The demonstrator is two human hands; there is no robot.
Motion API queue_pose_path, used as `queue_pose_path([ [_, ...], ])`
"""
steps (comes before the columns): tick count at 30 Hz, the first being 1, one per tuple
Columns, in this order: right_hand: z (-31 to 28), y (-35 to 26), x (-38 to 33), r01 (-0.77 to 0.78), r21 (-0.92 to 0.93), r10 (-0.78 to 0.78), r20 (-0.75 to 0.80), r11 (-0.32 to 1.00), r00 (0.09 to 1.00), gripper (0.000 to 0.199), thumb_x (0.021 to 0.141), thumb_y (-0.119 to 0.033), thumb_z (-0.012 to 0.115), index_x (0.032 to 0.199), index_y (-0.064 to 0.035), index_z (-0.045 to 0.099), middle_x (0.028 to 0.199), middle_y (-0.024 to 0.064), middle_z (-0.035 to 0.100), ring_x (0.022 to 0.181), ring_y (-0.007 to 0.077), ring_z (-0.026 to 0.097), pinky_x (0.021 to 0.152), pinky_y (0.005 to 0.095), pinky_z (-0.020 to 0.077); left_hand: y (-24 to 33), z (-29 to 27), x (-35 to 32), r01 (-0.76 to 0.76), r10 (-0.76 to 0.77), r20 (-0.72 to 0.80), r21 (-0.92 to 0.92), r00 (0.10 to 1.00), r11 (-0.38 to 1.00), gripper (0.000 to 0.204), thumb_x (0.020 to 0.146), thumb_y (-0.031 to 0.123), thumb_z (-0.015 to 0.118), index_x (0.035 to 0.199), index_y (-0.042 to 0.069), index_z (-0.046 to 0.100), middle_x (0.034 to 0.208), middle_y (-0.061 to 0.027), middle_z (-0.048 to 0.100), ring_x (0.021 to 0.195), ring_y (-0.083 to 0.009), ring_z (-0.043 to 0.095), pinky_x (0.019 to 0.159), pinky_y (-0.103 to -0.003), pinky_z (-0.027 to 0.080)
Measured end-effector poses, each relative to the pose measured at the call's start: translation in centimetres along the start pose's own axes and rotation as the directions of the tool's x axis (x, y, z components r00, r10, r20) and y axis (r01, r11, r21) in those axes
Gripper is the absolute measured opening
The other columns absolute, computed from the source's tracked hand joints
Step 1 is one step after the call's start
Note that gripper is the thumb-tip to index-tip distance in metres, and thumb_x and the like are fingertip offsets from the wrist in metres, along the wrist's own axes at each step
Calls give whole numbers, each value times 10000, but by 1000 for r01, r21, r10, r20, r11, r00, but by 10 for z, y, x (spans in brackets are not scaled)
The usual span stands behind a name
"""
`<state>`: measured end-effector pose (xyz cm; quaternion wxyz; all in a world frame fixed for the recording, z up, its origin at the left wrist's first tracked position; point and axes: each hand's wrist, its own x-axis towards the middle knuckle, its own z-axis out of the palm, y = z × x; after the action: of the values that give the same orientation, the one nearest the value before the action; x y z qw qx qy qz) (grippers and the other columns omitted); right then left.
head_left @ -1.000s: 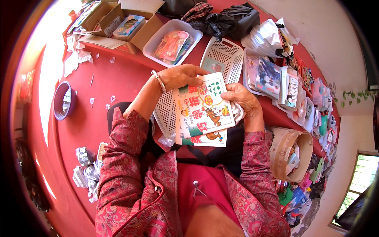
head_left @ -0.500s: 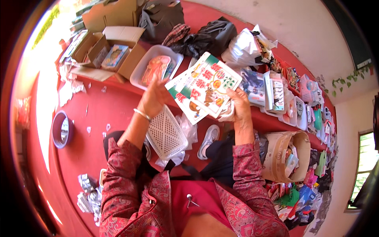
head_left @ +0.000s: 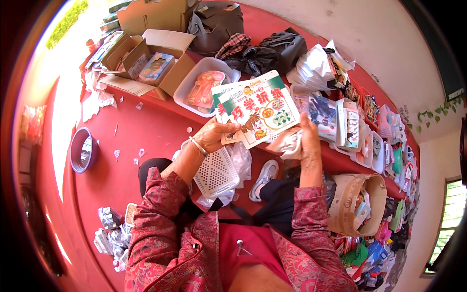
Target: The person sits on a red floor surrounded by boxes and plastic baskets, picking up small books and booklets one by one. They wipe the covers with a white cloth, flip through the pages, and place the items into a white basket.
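Red-sleeved left hand (head_left: 210,137) pinches the lower-left edge of 2 overlapping green-and-white booklets (head_left: 265,109), raised before the body; the right hand (head_left: 310,141) curls around a crumpled cloth (head_left: 290,146) just beside them, its contact with their edge unclear. Step in hand, as judged: handling the booklets with the cloth ready; the next move calls for a firm left pinch, lest the 2 slide apart. Surroundings, left to right: purple bowl (head_left: 78,148) on red ground (head_left: 107,187); open cardboard box (head_left: 177,73); pale tub (head_left: 182,97); perforated basket (head_left: 214,173); cardboard drum (head_left: 340,199); pale wall (head_left: 365,34); bright window (head_left: 452,207).
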<state>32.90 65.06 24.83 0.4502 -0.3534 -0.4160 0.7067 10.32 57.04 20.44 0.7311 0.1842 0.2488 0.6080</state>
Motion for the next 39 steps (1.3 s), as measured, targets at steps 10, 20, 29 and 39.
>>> queue_pose_path([
  [10, -15, -6, 1, 7, -434, 27, 72, 901, 997, 213, 777, -178, 673, 789, 27, 616, 693, 58, 620, 561, 72, 549, 493, 221, 442, 3, -1, 3, 15, -13, -30, 52, 999, 999, 337, 784, -49, 576, 1108, 27, 519, 1024, -90, 608, 905, -201, 613, 798, -360, 512],
  [20, -19, 0, 1, -24, -226, 33, 34, 974, 999, 259, 831, -202, 620, 851, 56, 626, 745, 80, 643, 590, 95, 584, 531, 218, 470, 4, -4, 4, 11, -11, -3, 71, 1000, 997, 419, 774, -29, 589, 1172, -15, 461, 1090, -136, 577, 966, -247, 592, 855, -399, 485],
  [29, -6, 11, -3, 35, -431, -65, -55, 901, 996, 311, 822, -251, 622, 717, 41, 617, 615, 30, 577, 522, 60, 490, 473, 242, 412, -7, 1, 7, 40, -45, 32, 137, 998, 990, 521, 726, -19, 655, 1205, 15, 453, 1135, -98, 558, 1018, -228, 562, 875, -372, 474],
  [39, -2, 4, -6, 20, -652, -118, -107, 758, 987, 414, 843, -346, 574, 734, 49, 633, 576, 45, 573, 537, 74, 499, 510, 273, 422, -7, 10, 6, 19, -22, 36, 96, 999, 995, 547, 721, -39, 642, 1221, -6, 424, 1191, -127, 519, 1060, -251, 540, 928, -398, 443],
])
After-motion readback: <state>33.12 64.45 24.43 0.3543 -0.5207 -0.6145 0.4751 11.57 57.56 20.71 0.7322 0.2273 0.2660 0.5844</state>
